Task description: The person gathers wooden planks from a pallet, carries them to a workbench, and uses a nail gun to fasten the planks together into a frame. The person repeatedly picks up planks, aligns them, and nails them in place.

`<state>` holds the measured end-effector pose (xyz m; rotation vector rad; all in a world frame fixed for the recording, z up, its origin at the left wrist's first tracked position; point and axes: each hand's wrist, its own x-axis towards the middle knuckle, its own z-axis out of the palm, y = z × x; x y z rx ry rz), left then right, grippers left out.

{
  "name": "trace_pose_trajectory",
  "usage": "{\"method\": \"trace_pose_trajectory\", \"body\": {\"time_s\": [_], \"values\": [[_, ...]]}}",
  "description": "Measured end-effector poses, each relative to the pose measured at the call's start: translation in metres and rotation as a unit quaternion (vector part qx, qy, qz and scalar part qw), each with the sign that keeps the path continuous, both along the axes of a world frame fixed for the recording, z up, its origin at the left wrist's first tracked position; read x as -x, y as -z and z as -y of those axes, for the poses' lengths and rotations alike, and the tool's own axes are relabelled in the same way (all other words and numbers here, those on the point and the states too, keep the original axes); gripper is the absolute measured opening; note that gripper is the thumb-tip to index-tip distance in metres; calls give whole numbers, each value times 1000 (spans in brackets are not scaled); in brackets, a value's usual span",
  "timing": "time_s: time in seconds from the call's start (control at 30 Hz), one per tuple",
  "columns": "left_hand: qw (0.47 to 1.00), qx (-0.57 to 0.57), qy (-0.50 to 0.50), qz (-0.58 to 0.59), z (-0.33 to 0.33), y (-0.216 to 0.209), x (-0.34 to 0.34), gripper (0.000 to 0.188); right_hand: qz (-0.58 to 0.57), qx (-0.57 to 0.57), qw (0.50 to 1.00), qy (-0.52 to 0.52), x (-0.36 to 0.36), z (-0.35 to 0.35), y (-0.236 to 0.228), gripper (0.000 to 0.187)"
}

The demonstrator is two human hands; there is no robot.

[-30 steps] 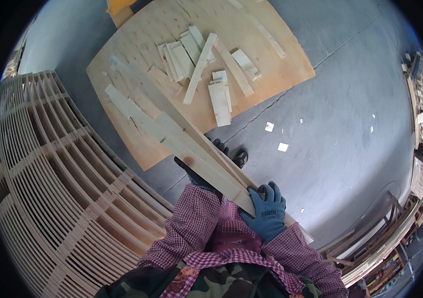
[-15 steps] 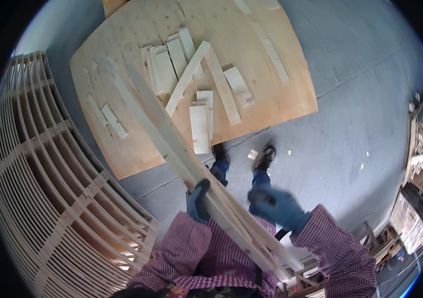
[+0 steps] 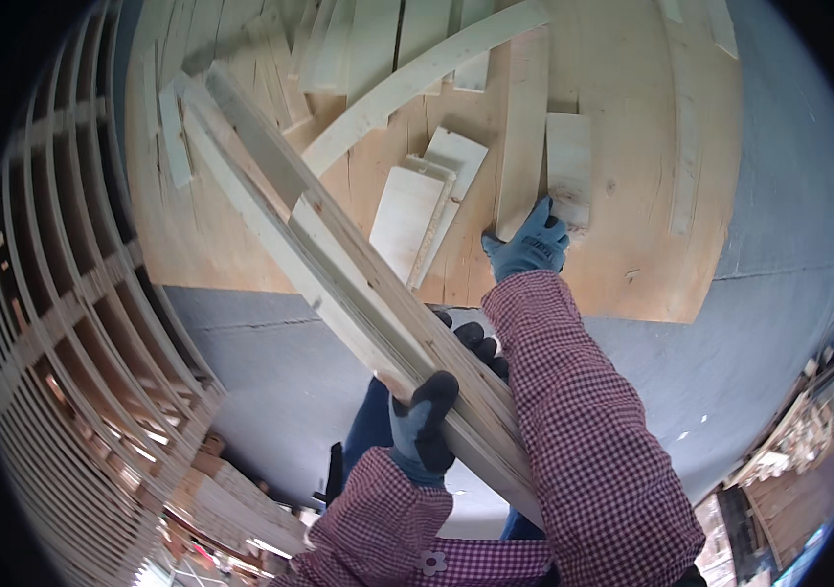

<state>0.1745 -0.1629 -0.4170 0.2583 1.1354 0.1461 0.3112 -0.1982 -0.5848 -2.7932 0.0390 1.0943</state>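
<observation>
My left hand point(image 3: 424, 428), in a blue-and-black work glove, is closed around a bundle of long wooden strips point(image 3: 358, 284). The bundle slants from beside my right forearm up to the far left, over the plywood sheet. My gloved right hand point(image 3: 526, 245) reaches the near end of a long flat board point(image 3: 522, 137) on the plywood. Its thumb lies at one edge and its fingers at the other, gripping the board's width. Just right of those fingertips lies a short board point(image 3: 568, 161). A few short boards point(image 3: 407, 215) rest loosely stacked left of the hand.
The plywood sheet point(image 3: 632, 264) bears more boards, among them a curved-looking strip point(image 3: 427, 73) lying across others. A slatted wooden stack point(image 3: 55, 284) stands at the left. Wood scraps point(image 3: 793, 426) are piled at the right edge. Grey floor point(image 3: 241, 362) shows below the sheet.
My right hand has moved forward from near my body to the long board's end. My left hand still holds the strips. The view has come closer to the plywood.
</observation>
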Motion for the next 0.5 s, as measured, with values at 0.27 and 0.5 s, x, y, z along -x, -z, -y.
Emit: {"method": "trace_pose_trajectory", "body": {"time_s": [0.27,0.5], "values": [[998,-31,-46,34,-19,19,-9,73,-117,-314,903,269,-21,47,-38,72],[986,-91,-138,30,-54,46,-7,63,268,-340,892,127,-85,50,-57,77]]}}
